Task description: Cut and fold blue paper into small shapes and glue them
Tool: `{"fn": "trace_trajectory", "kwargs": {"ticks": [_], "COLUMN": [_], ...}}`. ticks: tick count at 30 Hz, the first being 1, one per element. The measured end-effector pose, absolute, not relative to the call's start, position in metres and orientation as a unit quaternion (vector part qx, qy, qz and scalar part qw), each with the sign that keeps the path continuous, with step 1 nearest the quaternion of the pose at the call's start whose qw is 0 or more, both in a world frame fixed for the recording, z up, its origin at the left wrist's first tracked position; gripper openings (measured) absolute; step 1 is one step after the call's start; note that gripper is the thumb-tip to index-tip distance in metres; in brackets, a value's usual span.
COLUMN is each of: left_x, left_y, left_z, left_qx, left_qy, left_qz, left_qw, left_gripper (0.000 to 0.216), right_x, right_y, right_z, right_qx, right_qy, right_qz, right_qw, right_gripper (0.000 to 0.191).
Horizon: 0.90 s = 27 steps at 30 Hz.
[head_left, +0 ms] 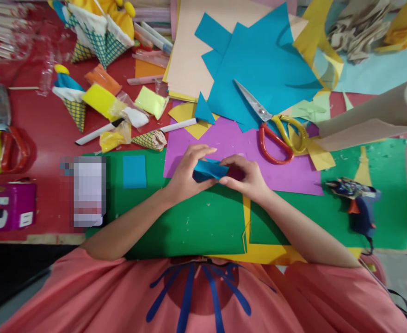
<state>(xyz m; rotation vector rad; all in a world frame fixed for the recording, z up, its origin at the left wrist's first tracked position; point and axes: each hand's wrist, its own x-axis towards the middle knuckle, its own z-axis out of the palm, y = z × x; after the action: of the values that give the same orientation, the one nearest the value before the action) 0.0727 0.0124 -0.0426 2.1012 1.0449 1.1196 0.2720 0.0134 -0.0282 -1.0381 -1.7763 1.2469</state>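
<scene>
A small piece of blue paper [210, 170], bent or folded, is held between both hands over the purple sheet. My left hand [189, 172] is closed around its left side, with thumb below and fingers above. At the right end, my right hand [244, 175] pinches its edge between thumb and fingers. A flat blue paper square [134, 171] lies on the green sheet [189, 226] to the left. Beyond my right hand, scissors with red and yellow handles [271, 120] rest across the purple sheet [217, 138] and a large blue sheet [262, 69].
A glue gun [359, 203] lies at the right, near a rolled sheet [370, 115]. A blurred phone-like object [88, 192], a purple box [11, 206] and more scissors [4, 134] are at the left. Paper cones [73, 104] and clay packets [101, 99] stand behind.
</scene>
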Motion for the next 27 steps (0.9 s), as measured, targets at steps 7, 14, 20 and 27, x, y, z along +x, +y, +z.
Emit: {"fn": "trace_trajectory", "kwargs": {"ticks": [7,14,20,27], "left_x": [0.074,0.076,0.077,0.078], "left_y": [0.012,0.011,0.009,0.011], "left_z": [-0.044,-0.047,-0.053,-0.049], "left_qx": [0.760,0.698,0.688,0.698], "left_qy": [0.385,0.401,0.401,0.415], "left_qz": [0.431,0.430,0.418,0.429], "left_qw": [0.299,0.409,0.437,0.395], "left_gripper": [0.072,0.090,0.091,0.088], "right_x": [0.266,0.264,0.265,0.263], "right_y": [0.012,0.012,0.008,0.008], "right_z": [-0.033,-0.033,-0.030,-0.035], "right_qx": [-0.445,-0.464,-0.434,-0.449], "right_qy": [-0.662,-0.571,-0.561,-0.589], "right_qz": [0.472,0.554,0.591,0.562], "right_qw": [0.376,0.390,0.384,0.369], "right_gripper": [0.021,0.026,0.031,0.026]}}
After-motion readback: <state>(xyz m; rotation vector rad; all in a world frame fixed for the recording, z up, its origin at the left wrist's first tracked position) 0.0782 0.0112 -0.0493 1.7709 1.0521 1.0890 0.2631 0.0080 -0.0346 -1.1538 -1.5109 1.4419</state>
